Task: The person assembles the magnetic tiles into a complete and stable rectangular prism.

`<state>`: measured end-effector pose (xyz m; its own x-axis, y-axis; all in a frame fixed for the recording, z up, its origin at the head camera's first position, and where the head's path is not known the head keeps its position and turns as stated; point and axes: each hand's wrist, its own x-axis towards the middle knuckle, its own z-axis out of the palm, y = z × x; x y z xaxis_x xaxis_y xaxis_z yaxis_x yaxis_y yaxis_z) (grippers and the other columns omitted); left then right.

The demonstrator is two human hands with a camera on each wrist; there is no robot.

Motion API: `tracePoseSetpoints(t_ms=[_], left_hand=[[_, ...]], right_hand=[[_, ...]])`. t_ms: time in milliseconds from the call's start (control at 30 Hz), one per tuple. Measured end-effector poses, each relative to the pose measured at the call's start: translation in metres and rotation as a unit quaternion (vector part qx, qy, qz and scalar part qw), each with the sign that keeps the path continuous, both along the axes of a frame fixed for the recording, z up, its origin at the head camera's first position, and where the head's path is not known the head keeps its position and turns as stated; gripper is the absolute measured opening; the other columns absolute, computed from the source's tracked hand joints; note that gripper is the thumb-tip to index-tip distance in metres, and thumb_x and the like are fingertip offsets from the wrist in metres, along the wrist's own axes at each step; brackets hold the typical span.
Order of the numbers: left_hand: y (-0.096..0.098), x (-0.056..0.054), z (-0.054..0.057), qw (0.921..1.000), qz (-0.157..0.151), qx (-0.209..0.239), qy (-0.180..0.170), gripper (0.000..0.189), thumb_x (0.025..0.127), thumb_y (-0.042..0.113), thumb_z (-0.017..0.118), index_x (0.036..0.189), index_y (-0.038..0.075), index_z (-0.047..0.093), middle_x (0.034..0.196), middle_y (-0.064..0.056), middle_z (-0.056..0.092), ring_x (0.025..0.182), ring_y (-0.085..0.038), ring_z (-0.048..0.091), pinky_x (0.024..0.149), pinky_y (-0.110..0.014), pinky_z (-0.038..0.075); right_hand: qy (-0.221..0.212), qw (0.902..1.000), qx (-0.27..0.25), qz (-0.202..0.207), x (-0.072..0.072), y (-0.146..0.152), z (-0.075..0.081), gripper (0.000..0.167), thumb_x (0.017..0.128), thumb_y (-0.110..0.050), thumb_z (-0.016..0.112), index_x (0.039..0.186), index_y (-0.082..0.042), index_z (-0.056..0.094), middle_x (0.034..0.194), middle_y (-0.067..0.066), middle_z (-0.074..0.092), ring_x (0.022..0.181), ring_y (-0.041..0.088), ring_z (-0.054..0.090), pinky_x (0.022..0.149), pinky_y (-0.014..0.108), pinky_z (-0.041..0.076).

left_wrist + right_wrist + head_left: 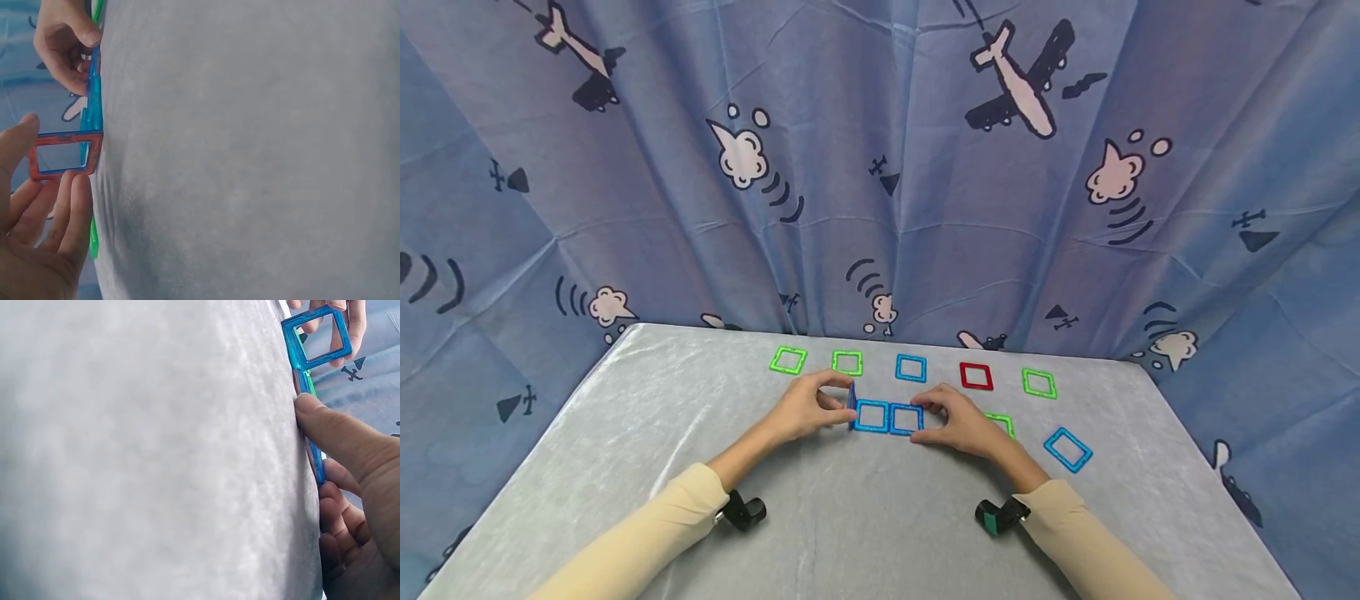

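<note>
Two blue square magnetic tile frames lie flat side by side mid-table, the left tile [872, 429] edge to edge with the right tile [906, 432]. At the left end of this pair, my left hand [808, 407] pinches an upright square tile [345, 339] between thumb and fingers. That tile looks blue in the right wrist view, while its face appears reddish with blue edges in the left wrist view. Its lower edge is right at the left flat tile. My right hand [964, 423] grips the right flat tile by its outer side, thumb near and fingers far.
Along the back of the table [820, 517] lie green [788, 371], blue [912, 380] and red [976, 387] tile frames and more green ones. Another green frame [1011, 427] is partly hidden behind the right hand. A turned blue frame [1081, 461] lies farther right. A patterned curtain [820, 250] hangs behind.
</note>
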<state>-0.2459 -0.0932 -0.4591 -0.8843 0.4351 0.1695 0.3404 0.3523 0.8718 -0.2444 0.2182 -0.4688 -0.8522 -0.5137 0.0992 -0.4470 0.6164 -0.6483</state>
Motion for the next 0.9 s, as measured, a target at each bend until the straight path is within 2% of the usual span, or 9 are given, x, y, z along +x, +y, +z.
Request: tracePoseSetpoints(t_ms=[233, 633, 900], left_hand=[[-0.0011, 0.0005, -0.0004, 0.9998, -0.015, 0.006, 0.01, 0.057, 0.086, 0.013, 0.085, 0.135, -0.001, 0.06, 0.125, -0.017, 0.067, 0.088, -0.018, 0.072, 0.067, -0.031, 0.057], [-0.0026, -0.0015, -0.0003, 0.9992, -0.032, -0.011, 0.02, 0.058, 0.089, 0.016, 0.082, 0.139, -0.002, 0.058, 0.127, -0.015, 0.066, 0.089, -0.015, 0.072, 0.072, -0.03, 0.056], [-0.0028, 0.0, 0.0001, 0.9988, -0.045, -0.016, 0.013, 0.056, 0.093, 0.017, 0.078, 0.141, -0.002, 0.057, 0.129, -0.016, 0.064, 0.09, -0.017, 0.071, 0.064, -0.031, 0.054]], right_hand=[[0.0, 0.9999, 0.008, 0.012, -0.0038, -0.0011, 0.0016, 0.053, 0.081, -0.031, 0.089, 0.123, -0.007, 0.071, 0.109, 0.002, 0.059, 0.099, 0.023, 0.054, 0.089, 0.042, 0.049], [-0.016, 0.9996, 0.021, 0.012, -0.0064, 0.0008, 0.0043, 0.054, 0.081, -0.034, 0.089, 0.126, -0.009, 0.07, 0.111, 0.0, 0.057, 0.101, 0.02, 0.053, 0.09, 0.039, 0.048], [0.006, 0.9994, 0.005, 0.034, -0.0032, 0.0066, 0.0054, 0.054, 0.083, -0.033, 0.087, 0.127, -0.008, 0.069, 0.113, 0.001, 0.06, 0.099, 0.021, 0.055, 0.086, 0.035, 0.05]])
